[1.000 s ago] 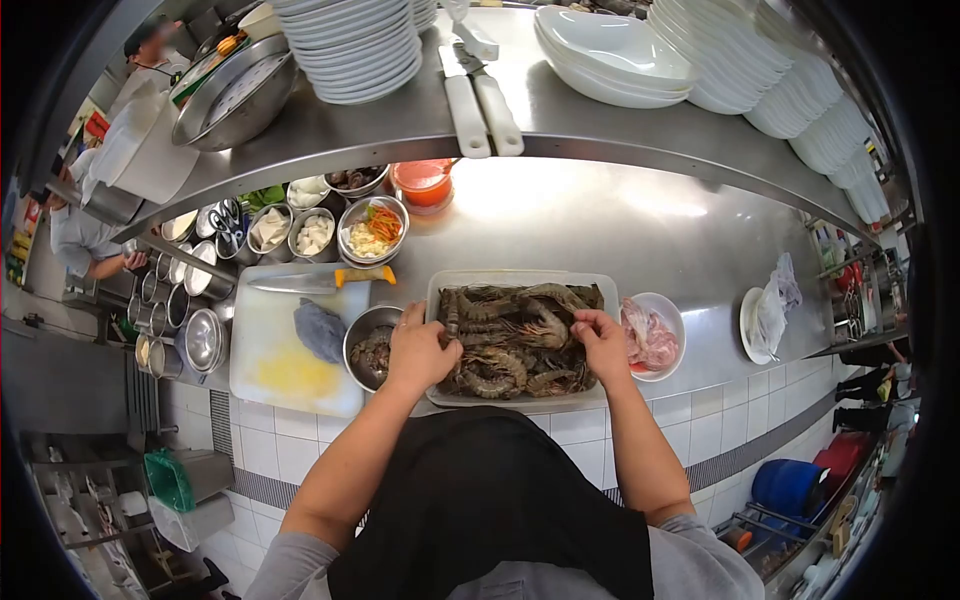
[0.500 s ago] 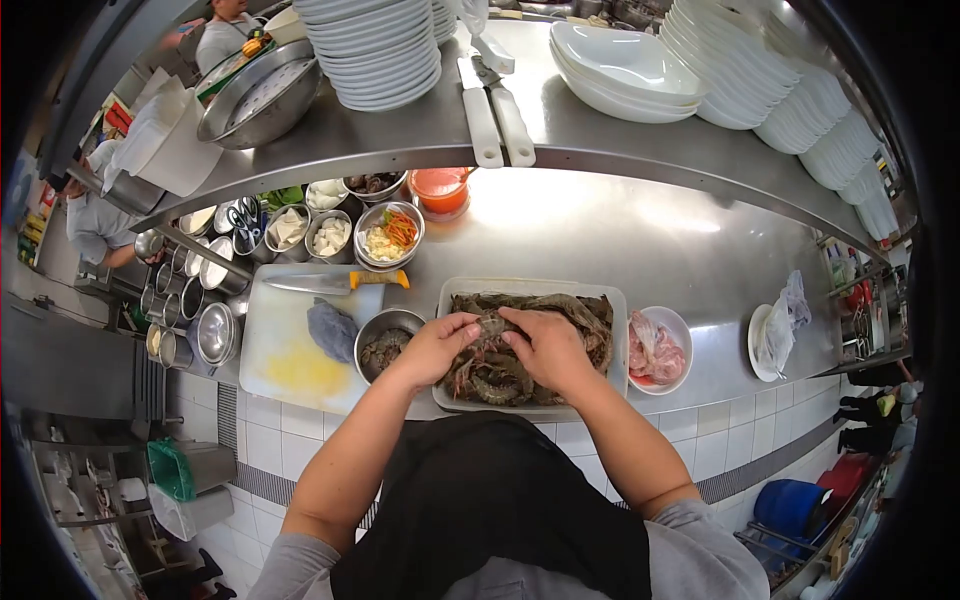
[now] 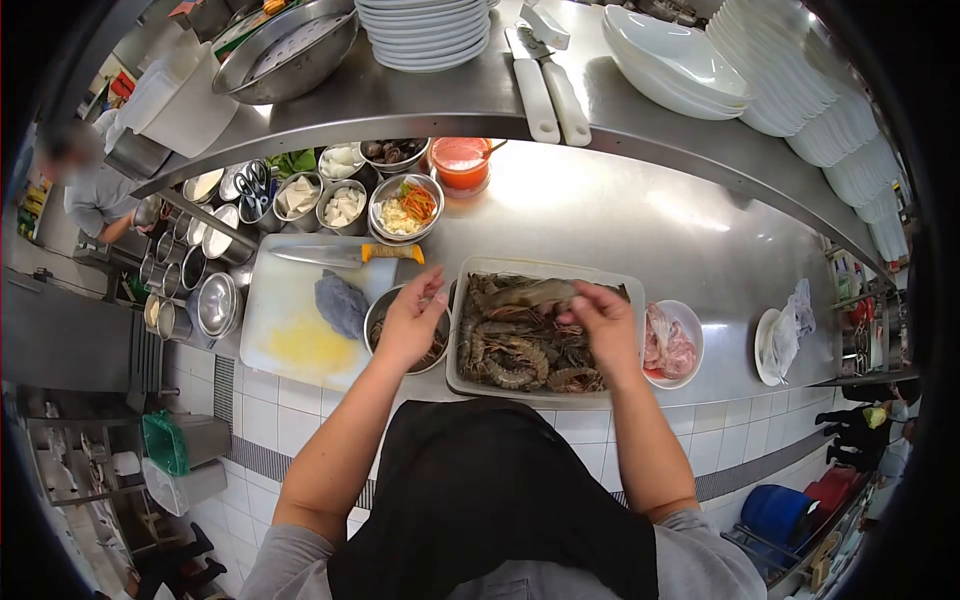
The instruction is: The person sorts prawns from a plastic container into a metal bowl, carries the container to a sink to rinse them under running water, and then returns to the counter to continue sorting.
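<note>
A shallow plastic tub [image 3: 453, 372] full of raw grey-brown shrimp [image 3: 512, 350] stands on the counter before me. Over its right side, my right hand [image 3: 606, 325] pinches one shrimp [image 3: 535, 294], its body stretching left across the tub. My left hand [image 3: 408, 322] is above a metal bowl [image 3: 372, 312] just left of the tub, fingers apart and nothing seen in them. Dark shrimp pieces [image 3: 436, 350] lie in that bowl, partly hidden by this hand.
Left of the bowl are a white cutting board [image 3: 270, 335], a grey cloth [image 3: 342, 306] and a yellow-handled knife [image 3: 320, 255]. A bowl of pale pink meat [image 3: 672, 345] sits right of the tub. A steel shelf [image 3: 440, 115] with plates overhangs the back; ingredient bowls [image 3: 405, 207] stand beneath it.
My hands, together over the tub before, have parted. The left moved left over the metal bowl; the right moved right with a shrimp. The view has shifted slightly.
</note>
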A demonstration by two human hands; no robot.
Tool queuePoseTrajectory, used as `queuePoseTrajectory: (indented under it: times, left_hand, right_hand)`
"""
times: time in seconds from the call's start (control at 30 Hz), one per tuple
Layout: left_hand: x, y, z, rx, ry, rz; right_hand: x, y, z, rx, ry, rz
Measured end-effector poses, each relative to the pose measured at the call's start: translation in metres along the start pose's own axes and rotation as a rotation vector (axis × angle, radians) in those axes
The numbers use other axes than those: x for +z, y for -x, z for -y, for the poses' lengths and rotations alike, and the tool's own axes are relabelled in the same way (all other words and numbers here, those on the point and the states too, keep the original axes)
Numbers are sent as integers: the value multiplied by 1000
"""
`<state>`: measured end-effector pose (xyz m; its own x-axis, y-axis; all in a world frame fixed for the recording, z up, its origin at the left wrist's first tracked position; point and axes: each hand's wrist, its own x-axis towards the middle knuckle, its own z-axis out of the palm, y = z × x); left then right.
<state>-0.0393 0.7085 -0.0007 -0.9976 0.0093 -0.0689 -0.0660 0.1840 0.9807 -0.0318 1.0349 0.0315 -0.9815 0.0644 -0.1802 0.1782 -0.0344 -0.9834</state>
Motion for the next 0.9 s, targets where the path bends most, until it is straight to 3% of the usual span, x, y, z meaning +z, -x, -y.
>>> queuePoseTrajectory:
  times: [0.03, 0.1, 0.2, 0.27, 0.33, 0.43, 0.67, 0.77, 0.9]
  left_hand:
    - [-10, 4, 2, -31, -5, 23]
    - [-21, 14, 9, -35, -17, 31]
    - [-24, 45, 31, -9, -23, -22]
    - [-20, 64, 43, -42, 43, -63]
    - [-18, 76, 48, -64, 76, -74]
    - [-18, 82, 47, -54, 53, -51]
    - [-20, 68, 12, 75, -126, -24]
    - [-3, 57, -14, 168, -209, 68]
    - [28, 45, -46, 251, -292, 305]
  right_hand:
    - [-20, -5, -13, -43, -44, -52]
    - [-41, -5, -18, -316, 634, -321]
    - [-31, 10, -18, -594, 965, -303]
    - [-5, 26, -29, -445, 932, -22]
    - [21, 30, -40, -598, 1074, 183]
    - [42, 30, -51, -563, 1363, 259]
    - [10, 35, -30, -409, 1023, 184]
    - [-13, 28, -41, 170, 325, 229]
    - [-10, 37, -29, 297, -111, 76]
